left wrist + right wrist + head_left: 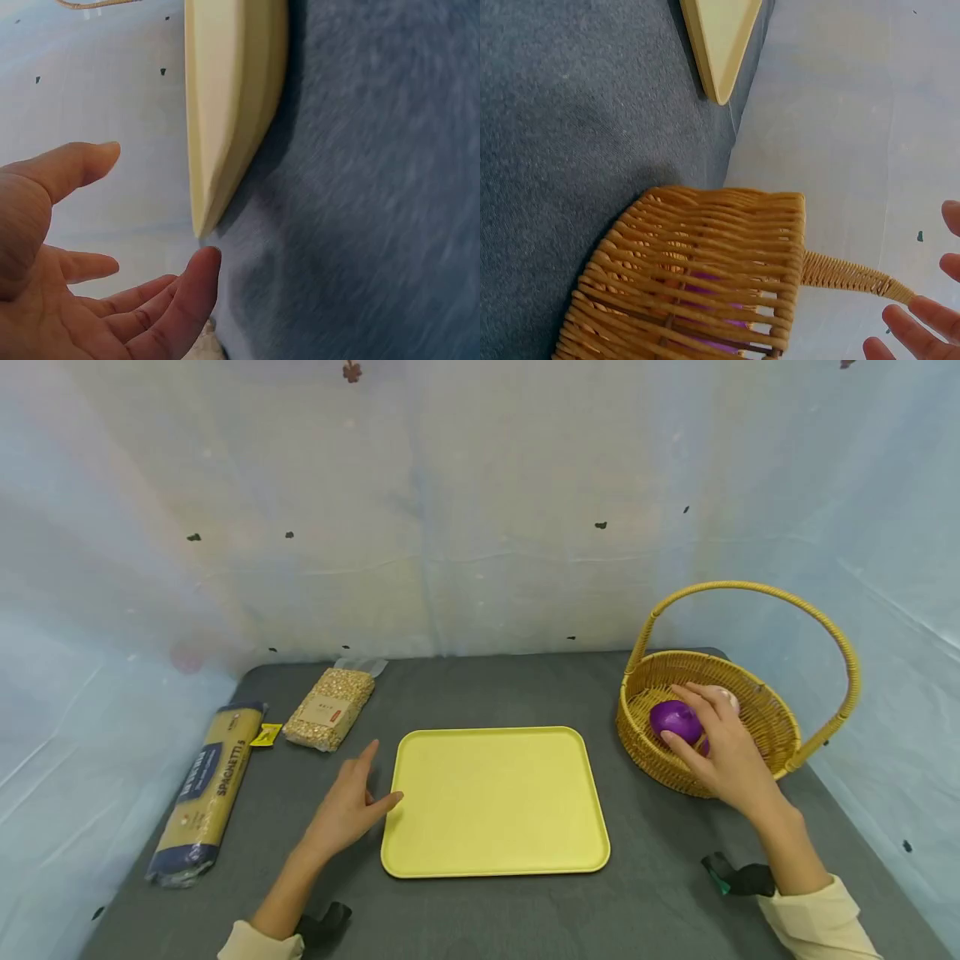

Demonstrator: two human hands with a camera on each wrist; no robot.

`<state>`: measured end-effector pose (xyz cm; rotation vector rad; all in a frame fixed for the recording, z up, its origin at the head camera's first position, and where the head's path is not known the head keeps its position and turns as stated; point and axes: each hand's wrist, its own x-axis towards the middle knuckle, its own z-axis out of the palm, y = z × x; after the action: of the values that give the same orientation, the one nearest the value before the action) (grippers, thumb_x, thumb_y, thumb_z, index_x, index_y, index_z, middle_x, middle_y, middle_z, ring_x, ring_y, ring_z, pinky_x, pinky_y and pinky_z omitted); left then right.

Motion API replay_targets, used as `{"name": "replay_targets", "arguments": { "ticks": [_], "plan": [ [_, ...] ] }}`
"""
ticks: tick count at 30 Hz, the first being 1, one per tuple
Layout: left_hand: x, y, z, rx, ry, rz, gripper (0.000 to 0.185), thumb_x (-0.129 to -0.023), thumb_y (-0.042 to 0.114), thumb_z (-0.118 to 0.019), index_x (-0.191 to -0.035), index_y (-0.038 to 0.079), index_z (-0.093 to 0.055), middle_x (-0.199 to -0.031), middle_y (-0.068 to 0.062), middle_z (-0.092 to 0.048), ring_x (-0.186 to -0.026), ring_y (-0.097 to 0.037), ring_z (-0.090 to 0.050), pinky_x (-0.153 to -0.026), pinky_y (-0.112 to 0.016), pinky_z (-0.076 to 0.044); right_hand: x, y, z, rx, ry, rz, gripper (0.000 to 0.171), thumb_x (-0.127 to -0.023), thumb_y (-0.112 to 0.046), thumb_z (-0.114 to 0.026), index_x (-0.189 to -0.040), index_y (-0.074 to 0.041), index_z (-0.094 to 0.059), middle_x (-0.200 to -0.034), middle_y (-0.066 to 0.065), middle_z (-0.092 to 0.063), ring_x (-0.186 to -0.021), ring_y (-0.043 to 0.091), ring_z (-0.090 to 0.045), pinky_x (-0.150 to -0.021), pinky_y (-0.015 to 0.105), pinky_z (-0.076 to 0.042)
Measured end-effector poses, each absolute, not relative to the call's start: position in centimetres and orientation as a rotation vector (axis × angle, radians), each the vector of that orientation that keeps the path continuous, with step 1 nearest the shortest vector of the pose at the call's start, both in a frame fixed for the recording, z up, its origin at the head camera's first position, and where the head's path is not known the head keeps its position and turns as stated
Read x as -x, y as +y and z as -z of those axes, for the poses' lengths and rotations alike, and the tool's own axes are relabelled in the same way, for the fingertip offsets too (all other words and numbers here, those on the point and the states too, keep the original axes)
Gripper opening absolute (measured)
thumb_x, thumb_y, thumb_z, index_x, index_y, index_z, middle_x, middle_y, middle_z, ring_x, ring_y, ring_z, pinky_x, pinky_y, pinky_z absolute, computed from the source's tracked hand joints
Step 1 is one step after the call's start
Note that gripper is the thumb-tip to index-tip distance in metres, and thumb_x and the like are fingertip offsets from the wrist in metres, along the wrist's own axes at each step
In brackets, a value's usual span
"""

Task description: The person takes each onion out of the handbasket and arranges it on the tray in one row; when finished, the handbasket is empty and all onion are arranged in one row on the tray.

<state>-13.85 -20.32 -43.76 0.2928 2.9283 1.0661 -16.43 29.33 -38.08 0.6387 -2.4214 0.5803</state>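
Note:
My right hand (723, 752) hovers over a wicker basket (648, 760), its fingers apart and nothing held between them. Inside the basket, close to thumb and fingertips, lies a glossy purple onion-like vegetable (672, 720). A pale round thing (729, 698) is partly hidden behind that hand. In the right wrist view, the fingers (915, 328) show above the basket's rim, and purple shows through the weave. My left hand (348, 810) is held with fingers spread at the left edge of a yellow tray (495, 802); its thumb overlaps the rim in the head view.
On the left lie a spaghetti pack (206, 789), a small yellow packet (266, 735) and a clear bag of grain or beans (330, 708). The basket's tall handle (757, 587) arches up at the right. A pale curtain (480, 527) hangs behind the dark grey table (517, 918).

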Motion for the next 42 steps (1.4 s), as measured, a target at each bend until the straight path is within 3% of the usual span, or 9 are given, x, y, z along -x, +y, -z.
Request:
{"name": "replay_targets", "arguments": {
  "ticks": [4,9,14,18,27,34,37,42],
  "plan": [
    [14.1,-20.0,44.5,-0.254,2.905,-1.072,0.085,-0.085,0.031,-0.068,-0.147,0.002,-0.018,-0.12,-0.027,-0.042,-0.058,-0.012,-0.045,-0.051,-0.028,-0.041,16.5,29.8,38.0,-0.623,-2.416,-0.608,0.065,-0.077,-0.011,-0.074,-0.136,-0.007,-0.046,-0.132,0.019,-0.043,-0.118,0.034,-0.043,-0.089,0.003,-0.027],
    [14.4,-19.8,45.2,-0.228,2.899,-1.049,0.076,-0.085,0.022,-0.068,-0.144,-0.004,-0.026,-0.107,-0.02,-0.048,-0.063,-0.014,-0.046,-0.056,-0.029,-0.04,16.5,30.4,37.8,-0.612,-2.394,-0.619,0.065,-0.078,-0.009,-0.073,-0.136,-0.005,-0.045,-0.132,0.021,-0.043,-0.104,0.03,-0.05,-0.085,0.004,-0.03],
    [14.7,-19.5,45.6,-0.208,2.888,-1.042,0.057,-0.086,0.011,-0.065,-0.133,-0.01,-0.041,-0.096,-0.014,-0.053,-0.063,-0.014,-0.047,-0.053,-0.028,-0.041,16.5,30.8,37.5,-0.616,-2.369,-0.654,0.061,-0.08,-0.012,-0.071,-0.135,-0.004,-0.046,-0.13,0.022,-0.044,-0.113,0.034,-0.044,-0.092,0.004,-0.025],
    [14.7,-19.3,45.8,-0.181,2.878,-1.052,0.046,-0.085,0.007,-0.064,-0.127,-0.009,-0.049,-0.092,-0.01,-0.054,-0.062,-0.013,-0.049,-0.051,-0.028,-0.042,16.5,31.0,37.1,-0.606,-2.354,-0.66,0.06,-0.08,-0.011,-0.071,-0.134,-0.003,-0.047,-0.129,0.023,-0.044,-0.11,0.034,-0.046,-0.089,0.003,-0.027],
    [14.8,-19.2,46.3,-0.162,2.897,-1.078,0.041,-0.084,0.003,-0.063,-0.122,-0.006,-0.054,-0.087,-0.007,-0.054,-0.065,-0.014,-0.048,-0.054,-0.028,-0.041,16.7,31.7,36.7,-0.567,-2.344,-0.662,0.062,-0.076,-0.002,-0.072,-0.133,-0.001,-0.048,-0.129,0.021,-0.044,-0.104,0.03,-0.048,-0.081,0.008,-0.033],
    [14.6,-19.3,46.6,-0.134,2.855,-1.17,0.042,-0.084,-0.002,-0.061,-0.124,-0.006,-0.052,-0.088,-0.009,-0.054,-0.062,-0.014,-0.049,-0.047,-0.027,-0.043,17.0,32.1,36.7,-0.579,-2.332,-0.668,0.064,-0.075,0.001,-0.072,-0.133,0.0,-0.047,-0.132,0.023,-0.043,-0.103,0.027,-0.048,-0.08,0.011,-0.035],
    [14.6,-19.3,46.6,-0.132,2.855,-1.186,0.042,-0.084,-0.003,-0.061,-0.124,-0.006,-0.052,-0.088,-0.009,-0.053,-0.062,-0.014,-0.049,-0.046,-0.027,-0.043,17.2,32.3,36.5,-0.573,-2.339,-0.644,0.065,-0.073,0.002,-0.071,-0.134,0.001,-0.046,-0.131,0.025,-0.044,-0.098,0.03,-0.049,-0.075,0.019,-0.037],
    [14.6,-19.3,46.6,-0.139,2.868,-1.198,0.041,-0.083,-0.004,-0.061,-0.124,-0.006,-0.053,-0.088,-0.009,-0.054,-0.063,-0.014,-0.048,-0.047,-0.026,-0.043,17.6,32.6,36.0,-0.547,-2.366,-0.658,0.065,-0.075,0.001,-0.07,-0.135,-0.002,-0.045,-0.13,0.027,-0.043,-0.106,0.038,-0.045,-0.075,0.038,-0.036]
  ]
}}
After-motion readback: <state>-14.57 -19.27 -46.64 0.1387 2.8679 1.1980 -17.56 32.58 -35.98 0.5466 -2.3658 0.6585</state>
